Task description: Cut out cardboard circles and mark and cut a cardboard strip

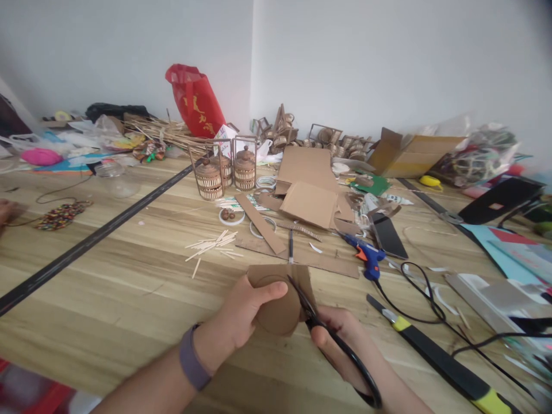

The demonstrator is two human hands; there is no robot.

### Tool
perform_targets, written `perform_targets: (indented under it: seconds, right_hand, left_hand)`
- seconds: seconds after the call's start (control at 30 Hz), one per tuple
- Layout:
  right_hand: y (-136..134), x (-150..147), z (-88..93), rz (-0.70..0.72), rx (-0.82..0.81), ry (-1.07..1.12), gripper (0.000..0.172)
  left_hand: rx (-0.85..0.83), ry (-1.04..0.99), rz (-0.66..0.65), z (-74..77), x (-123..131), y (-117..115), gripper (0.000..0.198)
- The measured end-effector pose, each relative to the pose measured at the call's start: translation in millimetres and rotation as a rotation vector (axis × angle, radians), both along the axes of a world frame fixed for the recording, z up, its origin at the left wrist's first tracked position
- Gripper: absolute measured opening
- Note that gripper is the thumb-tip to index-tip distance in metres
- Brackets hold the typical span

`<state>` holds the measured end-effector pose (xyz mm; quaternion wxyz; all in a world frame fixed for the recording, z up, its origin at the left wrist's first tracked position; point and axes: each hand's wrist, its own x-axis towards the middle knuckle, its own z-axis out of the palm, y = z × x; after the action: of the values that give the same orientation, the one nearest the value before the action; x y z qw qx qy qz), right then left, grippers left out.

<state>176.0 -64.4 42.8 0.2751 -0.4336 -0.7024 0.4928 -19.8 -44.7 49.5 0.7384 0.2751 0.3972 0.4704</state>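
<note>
From here, the cut looks best made by turning the cardboard (276,315) into the scissors (308,307), with the blades following the round outline (282,302) and the left thumb clear of them. The left hand (239,307) pinches the cardboard, thumb on top, over the near part of the table (150,305); the right hand (340,336) is curled around the scissors' handles.

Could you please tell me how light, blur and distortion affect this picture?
Head view: soft, diffuse light on the pale wall; head view: cardboard and scissors readable, if slightly soft; head view: plastic-wrapped bundle smeared; head view: upper right corner darkens, and the cutter looks stretched.
</note>
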Motion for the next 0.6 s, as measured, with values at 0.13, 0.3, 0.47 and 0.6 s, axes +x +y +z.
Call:
perform_targets:
  seconds: [0.13, 0.3, 0.47, 0.6]
  right_hand:
    - [-1, 2, -0.5, 0.026, 0.005, -0.012, 0.078]
    - [-2, 0, -2.0, 0.016, -0.052, 0.012, 0.087]
    - [0, 4, -4.4, -0.053, -0.013, 0.170, 0.099]
    - [1, 15, -6.4, -0.049, -0.038, 0.331, 0.093]
  left_hand:
    - [-0.016, -0.062, -0.018, -0.1, 0, -1, 0.049]
    - [-0.050, -0.029, 0.036, -1.0, -2, 0, 0.050]
    - [-0.049, -0.023, 0.323, 2.3, -14, 14, 0.046]
    - [0.038, 0.076, 0.425, 4.3, -16, 19, 0.046]
